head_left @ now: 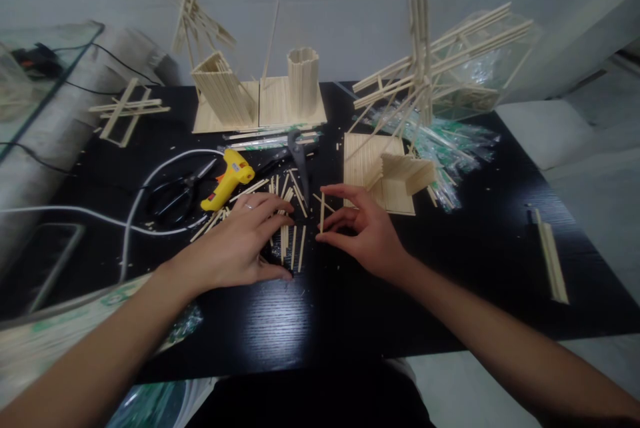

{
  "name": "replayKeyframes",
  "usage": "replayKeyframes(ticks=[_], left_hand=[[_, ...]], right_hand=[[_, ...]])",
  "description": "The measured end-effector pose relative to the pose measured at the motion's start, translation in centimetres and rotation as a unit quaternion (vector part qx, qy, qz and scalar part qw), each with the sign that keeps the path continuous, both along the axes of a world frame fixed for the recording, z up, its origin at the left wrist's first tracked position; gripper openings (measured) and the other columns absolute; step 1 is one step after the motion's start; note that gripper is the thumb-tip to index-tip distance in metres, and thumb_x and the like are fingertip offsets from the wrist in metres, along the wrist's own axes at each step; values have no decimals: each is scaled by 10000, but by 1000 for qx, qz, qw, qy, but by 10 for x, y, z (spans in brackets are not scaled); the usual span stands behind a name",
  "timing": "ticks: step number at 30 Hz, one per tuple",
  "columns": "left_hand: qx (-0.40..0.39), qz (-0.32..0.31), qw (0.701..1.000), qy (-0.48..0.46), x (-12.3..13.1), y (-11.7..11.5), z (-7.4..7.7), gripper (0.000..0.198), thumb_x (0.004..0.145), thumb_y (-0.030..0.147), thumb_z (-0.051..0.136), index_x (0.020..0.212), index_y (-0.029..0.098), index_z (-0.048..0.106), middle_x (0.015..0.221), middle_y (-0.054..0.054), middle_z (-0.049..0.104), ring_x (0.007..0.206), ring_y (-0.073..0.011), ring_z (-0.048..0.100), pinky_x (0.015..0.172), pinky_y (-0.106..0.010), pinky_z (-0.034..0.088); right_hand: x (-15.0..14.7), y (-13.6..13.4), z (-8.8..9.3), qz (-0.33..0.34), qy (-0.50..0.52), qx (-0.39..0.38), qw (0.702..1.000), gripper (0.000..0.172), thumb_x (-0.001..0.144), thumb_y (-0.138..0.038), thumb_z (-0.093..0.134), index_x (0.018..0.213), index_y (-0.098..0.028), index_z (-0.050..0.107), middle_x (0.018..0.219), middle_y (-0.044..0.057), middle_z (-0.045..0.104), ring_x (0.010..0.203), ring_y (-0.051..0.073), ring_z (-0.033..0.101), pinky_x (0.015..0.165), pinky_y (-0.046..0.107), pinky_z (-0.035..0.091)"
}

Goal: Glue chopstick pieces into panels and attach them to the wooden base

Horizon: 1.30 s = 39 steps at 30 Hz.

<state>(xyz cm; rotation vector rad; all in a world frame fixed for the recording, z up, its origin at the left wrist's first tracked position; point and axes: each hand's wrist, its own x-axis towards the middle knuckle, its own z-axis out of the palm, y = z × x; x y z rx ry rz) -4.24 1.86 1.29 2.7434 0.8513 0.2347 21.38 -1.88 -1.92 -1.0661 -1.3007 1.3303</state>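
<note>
My right hand pinches a short wooden stick by its two ends, thumb below and a finger above. Fingers apart, my left hand rests over a scatter of cut wooden sticks on the black table. A yellow glue gun lies just beyond the left hand. Dark-handled pliers are behind the sticks. Past the right hand is a square stick base with a low stick wall on it.
Two stick towers stand at the back. Stick windmill blades rise at the back right over plastic-wrapped sticks. A white cable loops around black pliers at left. A stick bundle lies far right.
</note>
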Motion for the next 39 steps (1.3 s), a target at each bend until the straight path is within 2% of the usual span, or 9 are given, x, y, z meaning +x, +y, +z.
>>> replayKeyframes(ticks=[8, 14, 19, 23, 26, 30, 39], left_hand=[[0, -10, 1000, -4, 6, -2, 3, 585, 845, 558, 772, 1249, 159, 631, 1350, -172, 612, 1300, -387, 526, 1101, -589, 422], [22, 8, 994, -107, 6, -1, 4, 616, 838, 551, 800, 1267, 150, 613, 1289, -162, 639, 1222, -337, 589, 1063, -527, 466], [29, 34, 986, -159, 6, 1, 2, 676, 798, 556, 834, 1300, 155, 624, 1278, -157, 644, 1193, -323, 617, 1008, -486, 498], [27, 33, 986, -164, 7, 1, -1, 677, 794, 555, 834, 1307, 161, 636, 1272, -151, 648, 1188, -317, 620, 1004, -484, 500], [33, 34, 985, -165, 9, 1, -3, 698, 784, 570, 833, 1323, 171, 638, 1271, -146, 651, 1183, -319, 620, 1003, -489, 498], [36, 37, 983, -174, 10, 0, -3, 680, 789, 560, 829, 1320, 179, 641, 1258, -141, 658, 1172, -312, 630, 993, -473, 513], [19, 35, 977, -210, 13, -1, -2, 646, 767, 512, 858, 1288, 185, 661, 1226, -128, 676, 1158, -292, 647, 991, -461, 542]], right_hand=[[1, 0, -3, 6, 7, 2, 1000, 661, 711, -263, 934, 1282, -287, 604, 1369, 61, 645, 850, 148, 736, 752, 319, 640], [-2, -4, -2, 33, 5, -5, 999, 672, 724, -254, 929, 1304, -298, 592, 1272, 36, 683, 817, 143, 738, 800, 342, 649], [-10, -11, 2, 56, 3, -28, 998, 689, 733, -266, 925, 1333, -285, 588, 1096, 20, 725, 804, 159, 741, 813, 357, 657], [-13, -14, 4, 59, 22, -23, 998, 689, 732, -244, 919, 1333, -296, 586, 1270, 43, 690, 804, 136, 737, 786, 325, 664], [-14, -15, 2, 62, 36, -14, 997, 792, 741, -202, 901, 1424, -339, 525, 1447, 62, 602, 790, 112, 730, 776, 311, 669], [-13, -15, 0, 63, 34, -14, 997, 876, 747, -207, 893, 1499, -360, 471, 1465, 73, 591, 799, 125, 734, 802, 337, 677], [-13, -17, 2, 59, 61, -8, 996, 868, 743, -210, 912, 1489, -362, 496, 1472, 53, 595, 814, 120, 740, 845, 334, 683]])
